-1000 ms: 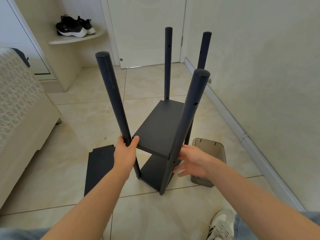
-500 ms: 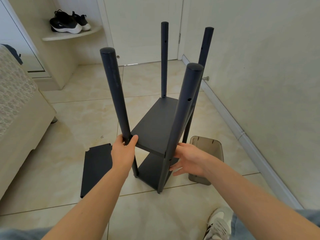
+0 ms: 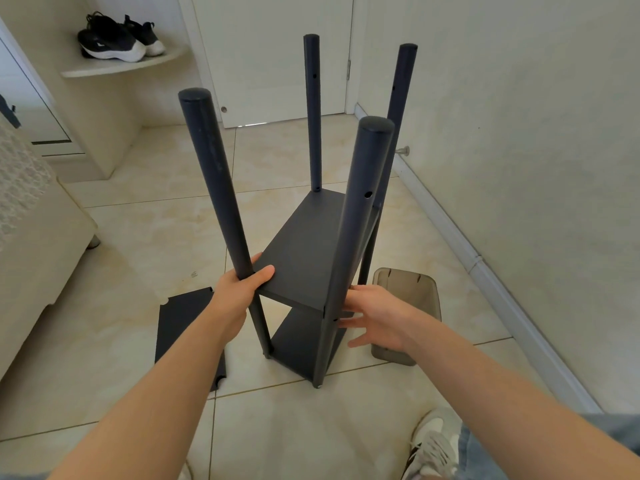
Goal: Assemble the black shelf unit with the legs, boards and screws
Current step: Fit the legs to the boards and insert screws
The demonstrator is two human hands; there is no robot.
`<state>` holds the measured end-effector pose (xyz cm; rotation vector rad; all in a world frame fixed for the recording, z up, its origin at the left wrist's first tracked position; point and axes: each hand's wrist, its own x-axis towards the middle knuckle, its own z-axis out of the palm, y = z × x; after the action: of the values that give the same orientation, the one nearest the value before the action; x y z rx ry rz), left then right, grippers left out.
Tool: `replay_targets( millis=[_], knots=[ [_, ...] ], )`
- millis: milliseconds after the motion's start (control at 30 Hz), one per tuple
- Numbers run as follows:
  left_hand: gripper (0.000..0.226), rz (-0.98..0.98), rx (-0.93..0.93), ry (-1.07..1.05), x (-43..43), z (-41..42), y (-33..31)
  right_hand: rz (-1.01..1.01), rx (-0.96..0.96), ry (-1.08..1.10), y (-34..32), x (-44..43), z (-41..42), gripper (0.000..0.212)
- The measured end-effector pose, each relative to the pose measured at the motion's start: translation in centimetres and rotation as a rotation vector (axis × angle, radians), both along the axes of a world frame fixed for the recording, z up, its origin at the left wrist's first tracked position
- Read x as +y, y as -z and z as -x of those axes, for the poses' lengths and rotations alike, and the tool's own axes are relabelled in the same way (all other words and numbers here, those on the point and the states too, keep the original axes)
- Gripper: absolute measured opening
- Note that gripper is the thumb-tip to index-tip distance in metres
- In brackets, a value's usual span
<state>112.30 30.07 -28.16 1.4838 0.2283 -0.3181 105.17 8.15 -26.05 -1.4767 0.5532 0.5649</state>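
Unit: upright on the floor, near the right wall, between the person's two hands.
Legs: four, all standing: near-left leg, near-right leg, far-left leg, far-right leg.
Lower board: seated between the legs, close to the floor.
Upper board: seated above it, roughly level, corners meeting the legs.
Loose board: flat on the floor left of the unit and apart from it, corner notches showing; not fitted.
Leg holes: open holes show on the near-right leg and both far legs, above the upper board; nothing in them.
Screws: none seen loose. Whether the fitted boards are screwed tight cannot be told.
Left hand: wrapped round the near-left leg where it meets the upper board, thumb lying on the board's top.
Right hand: fingers straight and spread, holding nothing, palm turned toward the near-right leg at the upper board's right edge. Contact is likely but not certain.
Tub: grey, see-through, on the floor just right of the unit, beyond the right hand; contents not visible.
Done, by my reckoning: frame up, two boards in.
Left, by my reckoning: the loose board to go in at the open holes higher up, then its screws, and perhaps a check of the joints.
Progress: well past halfway, I'd judge.
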Motion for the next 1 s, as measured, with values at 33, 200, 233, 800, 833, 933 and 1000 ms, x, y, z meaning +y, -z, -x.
replay_targets(
  millis=[33, 200, 233, 800, 833, 933, 1000],
  knots=[
    [0.05, 0.013, 0.002, 0.004, -0.1, 0.0, 0.0, 0.003, -0.008, 0.031, 0.0, 0.0, -0.1, 0.021],
    [0.046, 0.041, 0.011, -0.004, -0.4, -0.1, 0.3, -0.048, -0.011, 0.084, -0.2, 0.2, -0.4, 0.016],
    [0.044, 0.048, 0.013, -0.012, -0.4, -0.1, 0.4, -0.063, -0.01, 0.085, -0.2, 0.3, -0.3, 0.015],
    [0.041, 0.051, 0.02, -0.187, 1.3, 1.1, 0.9, -0.117, -0.011, 0.097, 0.7, 2.8, -0.6, 0.036],
    [0.042, 0.058, 0.022, -0.204, 1.4, 1.2, 0.9, -0.101, -0.025, 0.072, 0.7, 2.8, -0.7, 0.036],
    [0.043, 0.065, 0.023, -0.248, 2.0, 1.8, 0.9, -0.103, -0.044, 0.061, 0.5, 3.2, -1.2, 0.026],
    [0.045, 0.06, 0.018, -0.273, 2.3, 2.0, 0.8, -0.12, -0.048, 0.071, 0.4, 3.7, -1.4, 0.021]
  ],
)
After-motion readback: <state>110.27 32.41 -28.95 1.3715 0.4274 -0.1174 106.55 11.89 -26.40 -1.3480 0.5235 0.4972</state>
